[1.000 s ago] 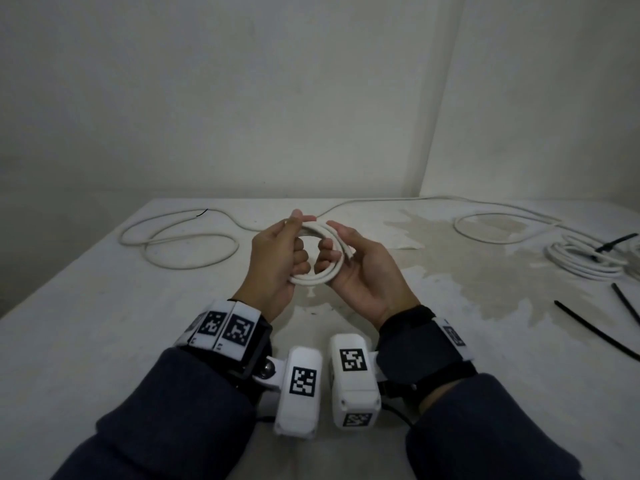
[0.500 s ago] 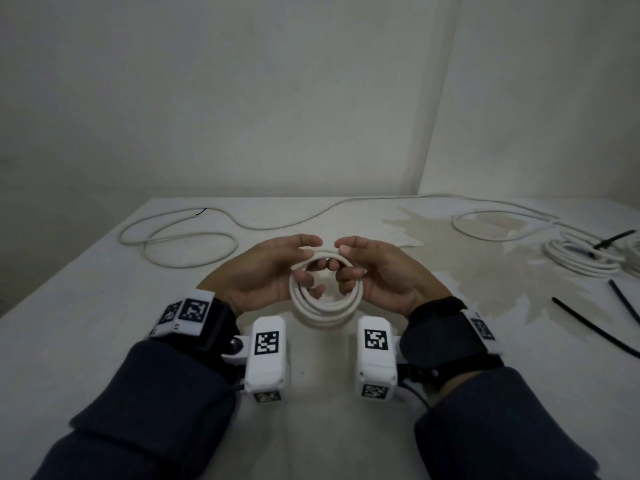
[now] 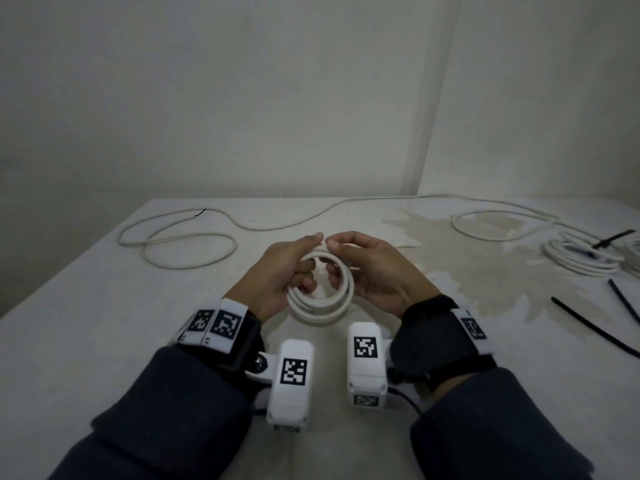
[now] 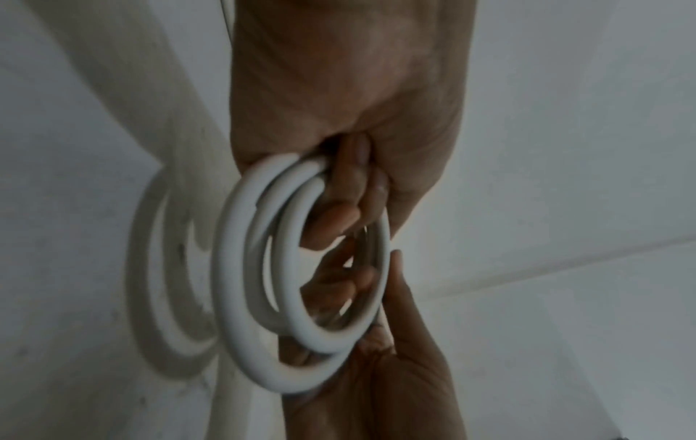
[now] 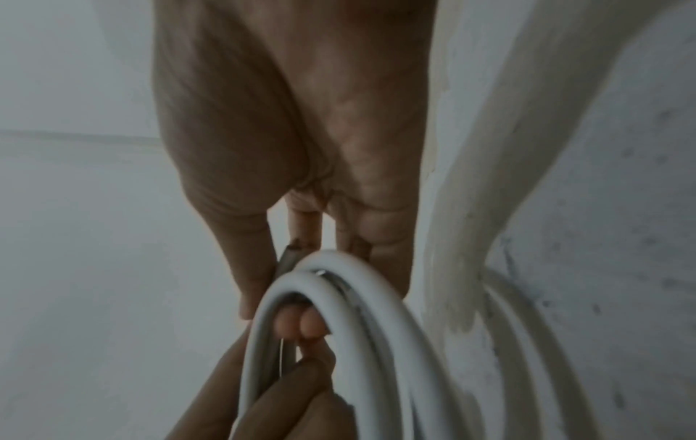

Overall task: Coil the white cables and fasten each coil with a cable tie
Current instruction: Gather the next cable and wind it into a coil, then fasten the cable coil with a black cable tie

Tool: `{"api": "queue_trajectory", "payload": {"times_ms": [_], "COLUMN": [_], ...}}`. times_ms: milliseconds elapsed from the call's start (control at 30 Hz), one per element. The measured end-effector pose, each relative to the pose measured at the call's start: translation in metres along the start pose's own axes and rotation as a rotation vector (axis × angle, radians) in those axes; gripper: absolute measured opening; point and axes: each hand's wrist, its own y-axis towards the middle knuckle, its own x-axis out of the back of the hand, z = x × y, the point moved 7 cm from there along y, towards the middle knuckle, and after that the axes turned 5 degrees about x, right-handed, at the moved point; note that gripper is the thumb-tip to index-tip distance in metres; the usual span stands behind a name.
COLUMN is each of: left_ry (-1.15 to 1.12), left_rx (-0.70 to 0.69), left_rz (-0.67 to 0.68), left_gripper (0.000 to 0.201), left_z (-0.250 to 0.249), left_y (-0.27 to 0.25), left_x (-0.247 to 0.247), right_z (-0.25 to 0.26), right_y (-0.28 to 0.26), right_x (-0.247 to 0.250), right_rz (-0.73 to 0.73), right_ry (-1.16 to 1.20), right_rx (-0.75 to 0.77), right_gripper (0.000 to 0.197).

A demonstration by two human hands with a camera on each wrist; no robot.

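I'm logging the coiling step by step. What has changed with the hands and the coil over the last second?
The coil came down from an upright hold, tipped toward the camera, showing its open ring with loops stacked. The left hand and right hand rolled palms inward and dropped with it, fingers hooked through the ring, thumbs meeting on top. Neither let go. The loose cable, tied coil and black ties lie as before.

My white table point(image 3: 86, 341) carries a loose white cable point(image 3: 180, 237) at far left. At right lie a tied coil point(image 3: 578, 258) and black cable ties point(image 3: 595, 327), beside a brownish stain point(image 3: 485, 268).
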Motion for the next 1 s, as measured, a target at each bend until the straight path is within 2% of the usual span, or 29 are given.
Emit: {"api": "queue_trajectory", "payload": {"times_ms": [67,133,333,400,533,667,767,900,1000], "left_ry": [-0.079,-0.145,-0.311,-0.364,-0.479,-0.5,-0.439,-0.3,-0.231], "left_rx": [-0.008,-0.003,0.052,0.095,0.187,0.226,0.224,0.19,0.118], "left_rz": [-0.057,-0.056,-0.01,0.046,0.195,0.274,0.257,0.159,0.079], "left_gripper": [0.03,0.032,0.028,0.028,0.023,0.018,0.02,0.016,0.026], "left_z": [0.0,0.002,0.01,0.015,0.023,0.022,0.022,0.024,0.026], "left_y": [0.001,0.002,0.007,0.009,0.007,0.004,0.006,0.009,0.011], "left_x": [0.006,0.007,0.006,0.003,-0.008,-0.013,-0.012,-0.009,-0.014], "right_z": [-0.003,-0.003,0.009,0.013,0.021,0.022,0.019,0.017,0.015], "right_y": [0.0,-0.001,-0.003,-0.004,-0.005,-0.006,-0.005,-0.008,-0.018], "right_x": [0.004,0.004,0.005,0.009,0.017,0.018,0.017,0.015,0.023], "right_rz": [-0.024,-0.028,-0.054,-0.099,-0.2,-0.202,-0.191,-0.169,-0.164], "right_ry": [0.005,0.019,-0.123,-0.22,-0.308,-0.3,-0.289,-0.283,-0.299], "right_rx": [-0.011,-0.001,0.171,0.235,0.338,0.329,0.3,0.266,0.177], "right_gripper": [0.008,0.011,0.014,0.02,0.015,0.017,0.018,0.017,0.014]}}
